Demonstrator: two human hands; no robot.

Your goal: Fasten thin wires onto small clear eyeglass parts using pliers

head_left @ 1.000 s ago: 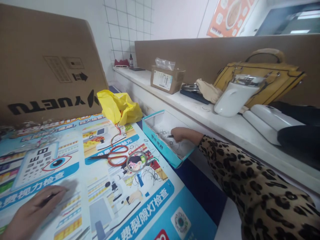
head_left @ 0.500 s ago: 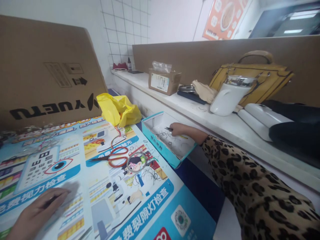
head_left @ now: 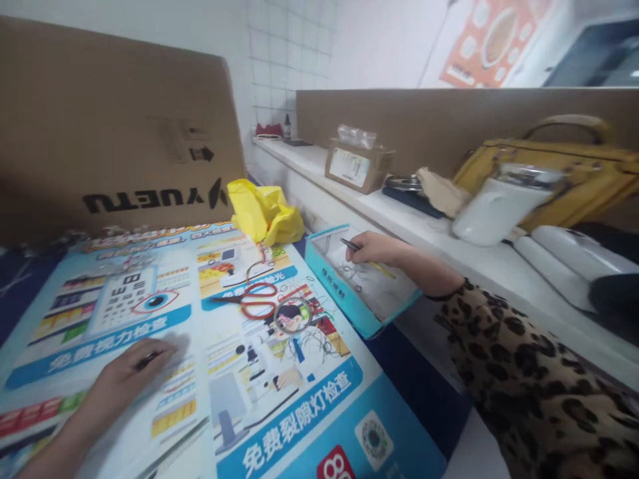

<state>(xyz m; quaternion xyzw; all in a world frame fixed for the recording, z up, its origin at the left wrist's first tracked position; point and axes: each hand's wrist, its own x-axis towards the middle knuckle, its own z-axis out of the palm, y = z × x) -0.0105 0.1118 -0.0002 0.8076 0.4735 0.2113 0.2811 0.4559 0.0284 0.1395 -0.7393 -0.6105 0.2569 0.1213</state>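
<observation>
My right hand point(head_left: 372, 249) is closed around a small tool point(head_left: 351, 245) with a dark pointed tip and a yellow handle end. It hangs over a shallow white box with turquoise sides point(head_left: 339, 289), where thin dark loops and strands lie. Low on the left, above the printed board point(head_left: 319, 426), my left hand point(head_left: 134, 366) has its fingers pressed together on something small and dark, too blurred to name. Between my hands lie red-handled scissors point(head_left: 258, 303), a round metal ring point(head_left: 293, 315) and scattered fine dark strands point(head_left: 319, 342).
Behind the board stand a large cardboard carton point(head_left: 150, 146) and a crumpled yellow bag point(head_left: 267, 213). A white ledge point(head_left: 309, 159) runs along the right, bearing a small carton point(head_left: 357, 166), a white tumbler point(head_left: 504, 206) and a yellow handbag point(head_left: 559, 166). Long thin rods point(head_left: 174, 449) lie near the front.
The view has swung left, so everything appears further right. My right hand has risen slightly and shifted toward the box's left side with the tool. My left hand stays closed over the board.
</observation>
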